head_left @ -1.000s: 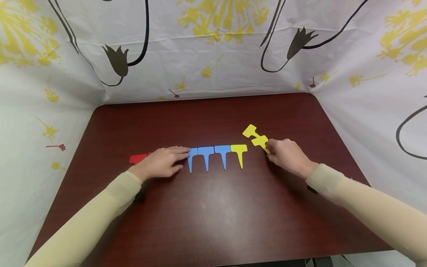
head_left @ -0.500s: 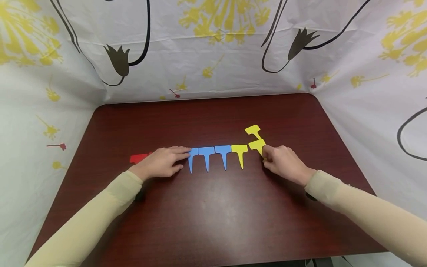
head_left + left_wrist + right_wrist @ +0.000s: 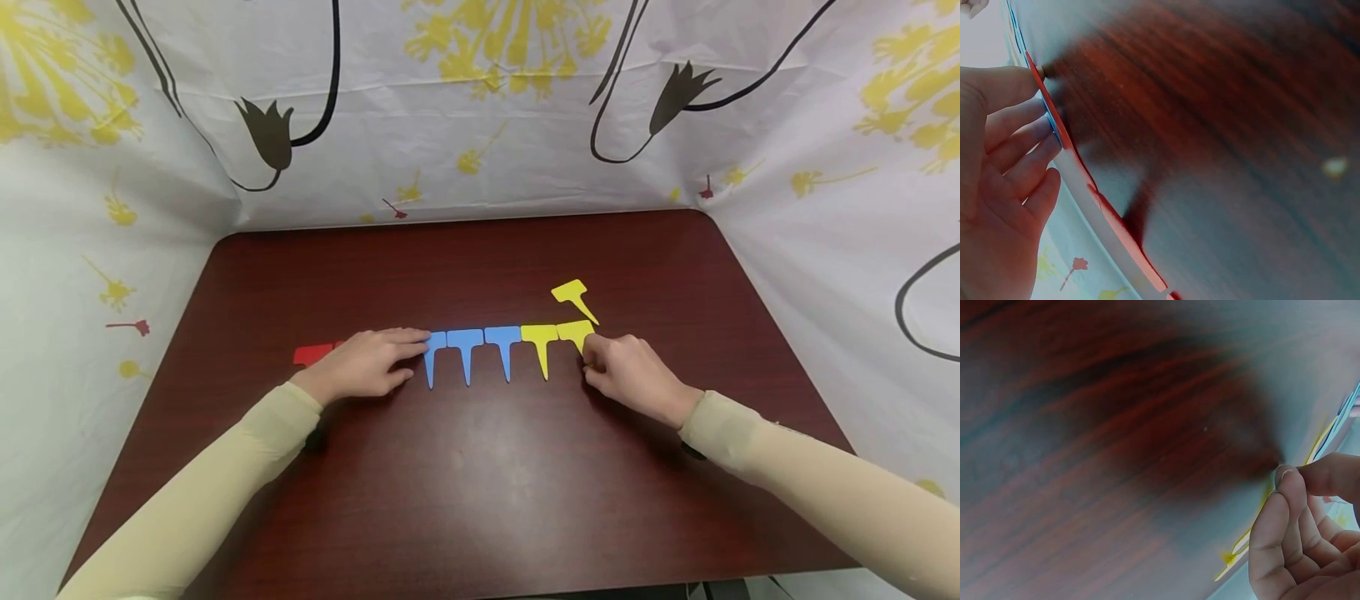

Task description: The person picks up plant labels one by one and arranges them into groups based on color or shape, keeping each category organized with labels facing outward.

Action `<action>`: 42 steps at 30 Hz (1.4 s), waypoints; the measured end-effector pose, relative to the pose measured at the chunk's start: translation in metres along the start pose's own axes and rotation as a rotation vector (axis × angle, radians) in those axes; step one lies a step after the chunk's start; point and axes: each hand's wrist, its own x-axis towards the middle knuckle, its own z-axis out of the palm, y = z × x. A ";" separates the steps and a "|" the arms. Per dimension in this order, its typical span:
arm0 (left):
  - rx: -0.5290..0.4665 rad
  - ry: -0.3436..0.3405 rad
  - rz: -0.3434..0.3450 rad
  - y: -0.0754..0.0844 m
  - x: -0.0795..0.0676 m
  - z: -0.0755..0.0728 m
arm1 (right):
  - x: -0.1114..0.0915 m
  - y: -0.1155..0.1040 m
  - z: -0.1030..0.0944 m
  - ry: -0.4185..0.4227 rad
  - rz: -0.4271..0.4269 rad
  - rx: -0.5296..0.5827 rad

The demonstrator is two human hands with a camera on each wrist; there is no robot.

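Flat T-shaped plant labels lie in a row across the table. My right hand [image 3: 633, 375] pinches the stem of a yellow plant label [image 3: 574, 331], whose head meets the row's right end, beside another yellow plant label [image 3: 538, 335]. A third yellow label [image 3: 572, 292] lies tilted just behind. Left of the yellow ones come blue labels [image 3: 465, 338]. My left hand [image 3: 367, 362] rests on the row with extended fingers, tips on the leftmost visible blue label [image 3: 432, 343]. It hides part of the row, including most of the red labels [image 3: 311, 355]. Red labels [image 3: 1125, 231] also show in the left wrist view.
The dark red wooden table [image 3: 480, 483] has rounded far corners. A white flower-patterned cloth [image 3: 420, 108] hangs along its back and both sides. Both forearms [image 3: 217, 492] reach in over the table's near edge.
My right hand has moved left with the pinched yellow label, turning it straight and bringing it against the row's end. The loose yellow label behind has shifted and turned slightly. My left hand stays put.
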 end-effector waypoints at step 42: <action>0.057 0.032 0.041 0.003 0.003 -0.002 | 0.014 0.029 -0.021 0.079 0.166 -0.024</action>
